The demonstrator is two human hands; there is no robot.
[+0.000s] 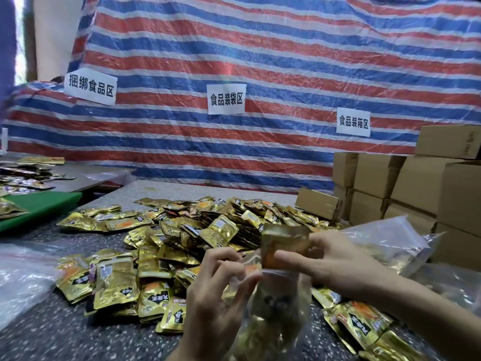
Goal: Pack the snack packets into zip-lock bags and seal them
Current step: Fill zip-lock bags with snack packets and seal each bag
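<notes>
Above a speckled desk (pixel 52 332) heaped with shiny gold foil packets (pixel 182 230), the left hand (pixel 216 303) pinches a clear plastic bag (pixel 276 316) by its rim while the right hand (pixel 335 261) pinches one flat packet (pixel 283 246) at its mouth.

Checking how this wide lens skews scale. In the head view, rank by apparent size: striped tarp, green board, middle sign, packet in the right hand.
1. Tarp
2. Green board
3. Middle sign and packet look alike; the packet, pinched by the right hand, is nearest the camera, so unranked.

packets (pixel 182 246) crowd tabletop, cartons (pixel 406 188) block right
</notes>
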